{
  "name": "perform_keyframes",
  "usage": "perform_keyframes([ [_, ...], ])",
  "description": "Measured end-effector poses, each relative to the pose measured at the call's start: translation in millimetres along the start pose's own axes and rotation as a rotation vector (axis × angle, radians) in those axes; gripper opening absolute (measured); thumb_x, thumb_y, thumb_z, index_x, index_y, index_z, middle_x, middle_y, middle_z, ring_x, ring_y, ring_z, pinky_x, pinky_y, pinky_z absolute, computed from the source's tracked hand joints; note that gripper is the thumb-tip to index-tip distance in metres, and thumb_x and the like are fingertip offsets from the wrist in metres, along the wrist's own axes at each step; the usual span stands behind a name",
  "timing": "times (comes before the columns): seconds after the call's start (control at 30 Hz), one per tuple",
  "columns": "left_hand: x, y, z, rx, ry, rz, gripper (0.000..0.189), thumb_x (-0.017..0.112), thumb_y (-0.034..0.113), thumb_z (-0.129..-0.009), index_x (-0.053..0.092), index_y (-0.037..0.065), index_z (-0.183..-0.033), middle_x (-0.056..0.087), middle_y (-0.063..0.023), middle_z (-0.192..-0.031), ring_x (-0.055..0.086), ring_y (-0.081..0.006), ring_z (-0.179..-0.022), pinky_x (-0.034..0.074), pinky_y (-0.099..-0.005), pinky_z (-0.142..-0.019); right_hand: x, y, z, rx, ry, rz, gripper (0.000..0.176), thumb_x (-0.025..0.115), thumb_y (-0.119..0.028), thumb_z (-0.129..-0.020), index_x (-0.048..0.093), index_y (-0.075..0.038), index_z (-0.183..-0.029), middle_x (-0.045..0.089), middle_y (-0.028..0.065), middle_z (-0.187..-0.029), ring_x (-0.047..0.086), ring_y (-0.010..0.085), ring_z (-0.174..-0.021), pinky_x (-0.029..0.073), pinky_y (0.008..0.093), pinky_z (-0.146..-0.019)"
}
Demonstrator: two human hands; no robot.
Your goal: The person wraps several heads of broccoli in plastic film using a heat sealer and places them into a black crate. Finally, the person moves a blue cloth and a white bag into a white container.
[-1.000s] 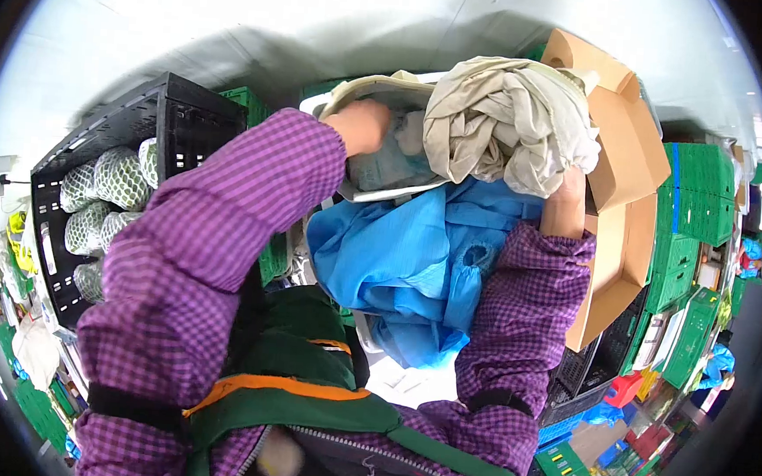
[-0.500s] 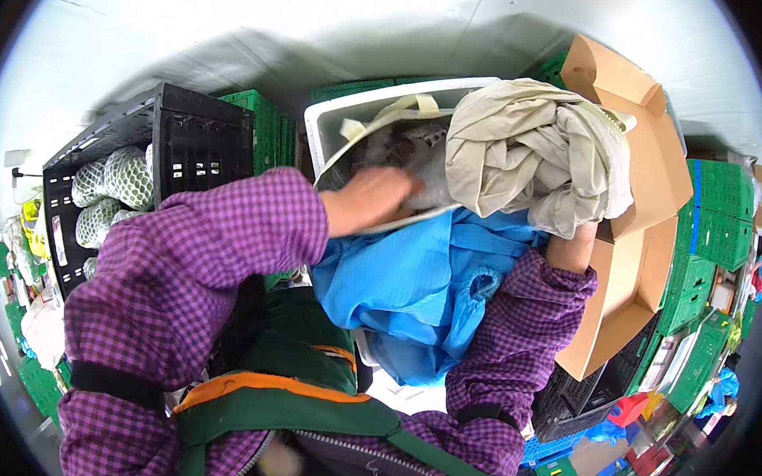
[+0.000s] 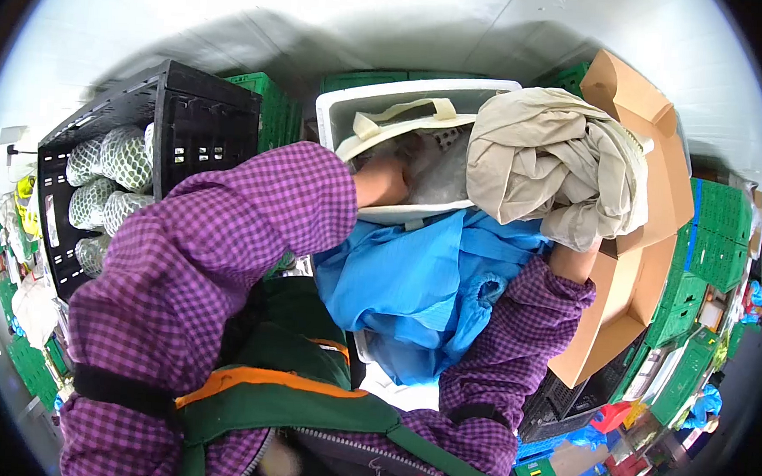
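Note:
My left hand (image 3: 383, 182) reaches into an open cream tote bag (image 3: 412, 128) with cloth handles. Its fingers are down among clear plastic and dark contents, mostly hidden. The bag sits in a white box (image 3: 341, 106). Over the bag's right side lies a bunched beige cloth (image 3: 553, 157) with a zip-like edge. My right hand (image 3: 574, 262) is beneath this cloth at its lower right, touching it, with the fingers covered. A blue garment (image 3: 405, 279) with an elastic cuff hangs over the box's near side, between my forearms.
An open cardboard box (image 3: 627, 279) stands close on the right. At left, a black crate (image 3: 205, 118) holds several net-wrapped bundles (image 3: 127, 160). Green crates (image 3: 721, 219) are stacked at far right, and a pale wall (image 3: 394, 21) rises behind.
My left hand has moved slightly down and deeper into the bag, and the bag's near rim shows more plainly. My right hand stays under the beige cloth. The whole view has shifted slightly.

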State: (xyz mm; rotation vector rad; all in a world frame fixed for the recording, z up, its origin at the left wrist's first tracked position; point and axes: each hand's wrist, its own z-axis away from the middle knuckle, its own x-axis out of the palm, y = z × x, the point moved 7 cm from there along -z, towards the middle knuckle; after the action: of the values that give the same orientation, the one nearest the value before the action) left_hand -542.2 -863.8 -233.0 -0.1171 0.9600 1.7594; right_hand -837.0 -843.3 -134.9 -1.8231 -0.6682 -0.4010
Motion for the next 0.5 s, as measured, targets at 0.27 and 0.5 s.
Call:
perform_keyframes([
  [0.27, -7.2, 26.0, -7.4, 0.192, 0.524, -0.917, 0.043, 0.052, 0.016, -0.085, 0.050, 0.006, -0.127, 0.046, -0.0148, -0.135, 0.045, -0.0354, -0.124, 0.037, -0.0576, -0.094, -4.1, 0.5, 14.8, 0.006, -0.005, 0.003, 0.067, 0.065, -0.016, -0.085, 0.030, -0.001, -0.140, 0.043, 0.0153, -0.138, 0.048, 0.0269, -0.123, 0.042, 0.0397, -0.101],
  [0.5, -34.2, -6.4, -19.4, 0.024, 0.334, -0.659, 0.025, 0.053, 0.016, -0.083, 0.070, 0.009, -0.099, 0.068, -0.0148, -0.104, 0.065, -0.0291, -0.099, 0.049, -0.0429, -0.083, 26.4, 1.8, -15.5, 0.045, -0.016, 0.191, 0.069, 0.066, -0.016, -0.085, 0.029, -0.001, -0.141, 0.042, 0.0156, -0.139, 0.047, 0.0277, -0.124, 0.042, 0.0402, -0.102],
])
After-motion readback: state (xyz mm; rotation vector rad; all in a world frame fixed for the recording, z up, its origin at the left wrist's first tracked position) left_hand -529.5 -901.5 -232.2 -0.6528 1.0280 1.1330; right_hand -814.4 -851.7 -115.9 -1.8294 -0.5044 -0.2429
